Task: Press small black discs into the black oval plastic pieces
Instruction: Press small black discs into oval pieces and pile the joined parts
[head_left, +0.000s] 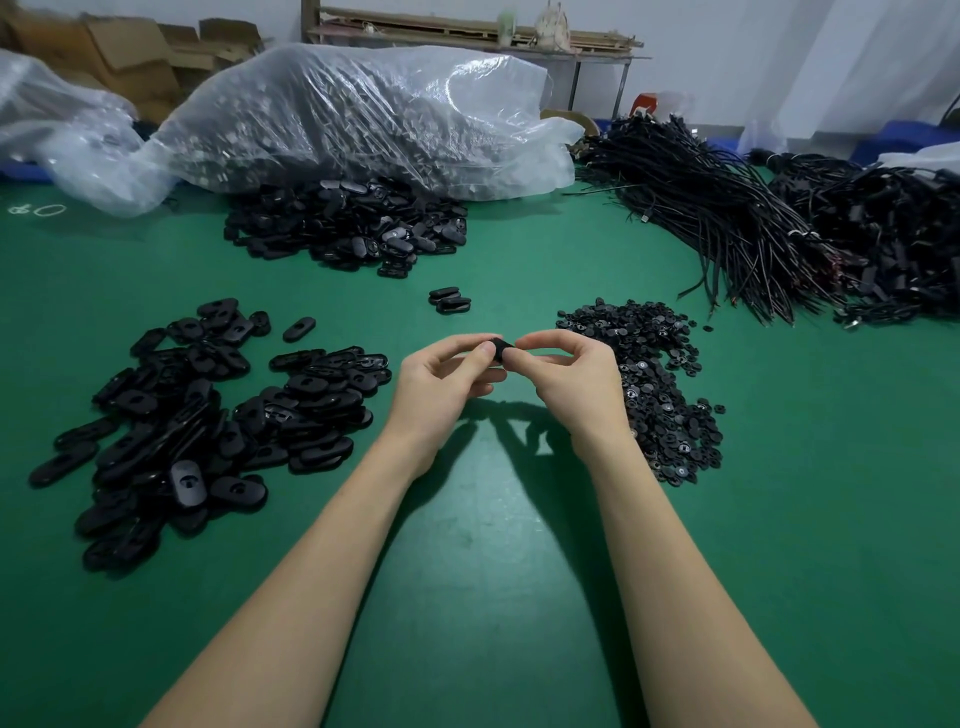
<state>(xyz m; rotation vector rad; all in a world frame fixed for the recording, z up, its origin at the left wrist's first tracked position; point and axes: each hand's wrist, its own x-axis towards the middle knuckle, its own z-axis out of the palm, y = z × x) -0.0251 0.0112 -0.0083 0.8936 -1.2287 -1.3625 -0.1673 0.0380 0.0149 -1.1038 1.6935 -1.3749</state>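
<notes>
Above the middle of the green table (467, 545), my left hand (444, 382) and my right hand (571, 379) meet with their fingertips on one black oval piece (502, 349). Both hands pinch it between thumb and fingers, and most of it is hidden by them. Whether a disc sits in it cannot be seen. A heap of small black discs (649, 384) lies just right of my right hand. At the left spreads a large pile of black oval pieces (208, 415).
A second oval pile (348, 223) lies at the back in front of a clear plastic bag (353, 114). Two loose oval pieces (451, 300) sit beyond my hands. Bundles of black cables (753, 223) fill the right rear. Cardboard boxes (130, 57) stand at the far left.
</notes>
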